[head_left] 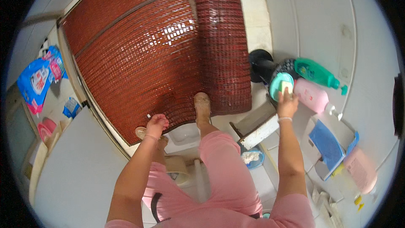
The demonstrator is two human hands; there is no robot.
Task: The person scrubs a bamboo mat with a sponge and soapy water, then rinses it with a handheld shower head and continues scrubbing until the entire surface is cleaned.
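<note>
My right hand grips a pale bar of soap at a round turquoise dish; whether the bar still rests on the dish I cannot tell. Above the mat's near edge hangs my left hand, its fingers curled in with nothing seen in them. A reddish-brown slatted mat covers the floor before me, its right part rolled into a thick roll. One of my feet stands on the mat's near edge beside the roll.
At right lie a green pump bottle, a pink pump bottle, a blue-and-white box and another pink bottle. A white squat toilet lies between my legs. Blue detergent bags sit at left behind a grey panel.
</note>
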